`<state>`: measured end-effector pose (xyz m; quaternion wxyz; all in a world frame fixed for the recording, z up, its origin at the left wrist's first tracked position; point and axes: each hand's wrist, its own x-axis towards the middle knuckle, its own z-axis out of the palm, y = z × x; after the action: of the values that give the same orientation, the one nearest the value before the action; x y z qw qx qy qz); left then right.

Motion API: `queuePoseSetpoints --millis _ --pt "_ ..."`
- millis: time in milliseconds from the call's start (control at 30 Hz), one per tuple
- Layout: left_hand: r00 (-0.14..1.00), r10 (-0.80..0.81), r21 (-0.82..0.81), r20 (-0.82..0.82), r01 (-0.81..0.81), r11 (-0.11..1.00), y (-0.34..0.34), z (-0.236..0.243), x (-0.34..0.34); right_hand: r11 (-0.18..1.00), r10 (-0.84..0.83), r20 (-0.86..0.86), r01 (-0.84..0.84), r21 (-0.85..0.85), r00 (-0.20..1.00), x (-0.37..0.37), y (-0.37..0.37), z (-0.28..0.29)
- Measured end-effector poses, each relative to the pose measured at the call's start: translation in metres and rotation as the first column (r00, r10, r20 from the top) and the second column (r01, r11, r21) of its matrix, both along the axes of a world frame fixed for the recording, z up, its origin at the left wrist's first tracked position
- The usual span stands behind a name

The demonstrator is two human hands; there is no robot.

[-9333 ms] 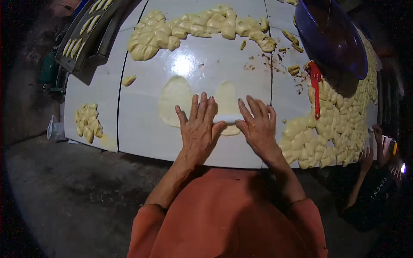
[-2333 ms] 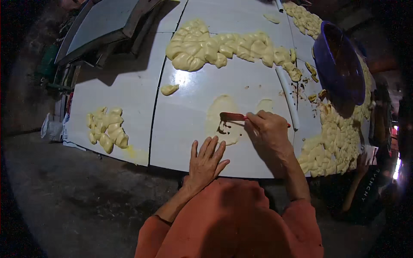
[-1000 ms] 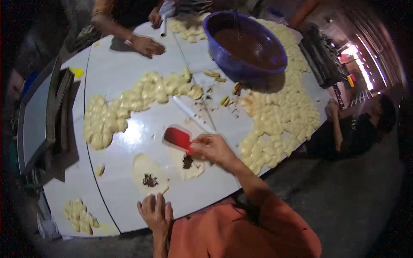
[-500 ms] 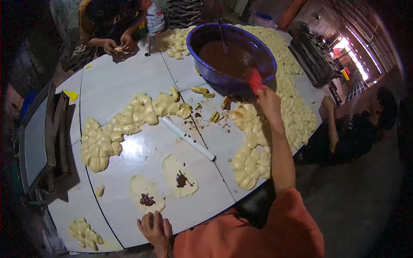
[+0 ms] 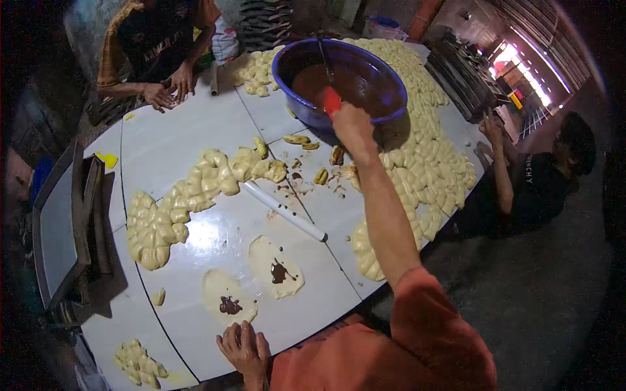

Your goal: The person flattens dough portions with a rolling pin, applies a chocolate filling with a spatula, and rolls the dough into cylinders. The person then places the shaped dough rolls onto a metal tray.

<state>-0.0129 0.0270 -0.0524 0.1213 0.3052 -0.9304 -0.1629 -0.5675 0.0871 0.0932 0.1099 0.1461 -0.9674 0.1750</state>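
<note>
My right hand (image 5: 354, 130) is wrapped round a red utensil (image 5: 332, 100) at the near rim of a purple basin (image 5: 306, 111). The basin holds brown liquid filling (image 5: 355, 88); I cannot make out the utensil's full shape. My left hand (image 5: 246, 352) rests on the table with fingers apart, beside the near edge of a flattened dough sheet (image 5: 218, 283) bearing a dark brown blob (image 5: 229, 305). A second dough sheet (image 5: 261, 254) lies to its right, also topped with a brown blob (image 5: 282, 272). A white rolling pin (image 5: 283, 210) lies farther off.
Dough balls (image 5: 215, 169) form a row mid-table, with many more dough pieces (image 5: 430, 143) at right. Banana pieces (image 5: 321, 176) lie near the basin. Metal trays (image 5: 59, 225) stand at left. One person (image 5: 156, 52) works across the table; another (image 5: 535, 189) is at right.
My right hand and the red utensil have moved left along the basin. My left hand stays by the dough sheet. The person at right has raised their hands.
</note>
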Motion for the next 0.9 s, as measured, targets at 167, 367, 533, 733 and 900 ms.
queuePoseSetpoints --millis 167,367,533,733,900 --pt "1.000 0.013 0.016 -0.002 -0.013 1.000 0.003 0.004 -0.003 0.834 0.151 -0.117 -0.063 0.548 0.982 -0.017 0.044 0.002" --pt "0.999 0.021 0.032 -0.041 -0.020 0.999 0.004 0.010 -0.007 0.827 0.291 -0.220 -0.129 0.546 0.931 0.021 0.096 0.048" --pt "1.000 0.005 0.048 0.005 -0.006 0.999 0.001 0.013 -0.007 0.931 0.099 -0.061 -0.071 0.359 0.993 0.017 0.098 0.047" --pt "1.000 -0.007 0.037 0.006 0.006 0.999 0.002 0.009 -0.007 0.975 0.114 0.215 -0.068 -0.214 0.970 0.053 0.116 -0.040" --pt "1.000 0.007 0.045 0.019 -0.008 0.999 0.002 0.003 -0.002 0.999 -0.027 0.145 0.023 0.028 0.989 0.073 0.093 -0.095"
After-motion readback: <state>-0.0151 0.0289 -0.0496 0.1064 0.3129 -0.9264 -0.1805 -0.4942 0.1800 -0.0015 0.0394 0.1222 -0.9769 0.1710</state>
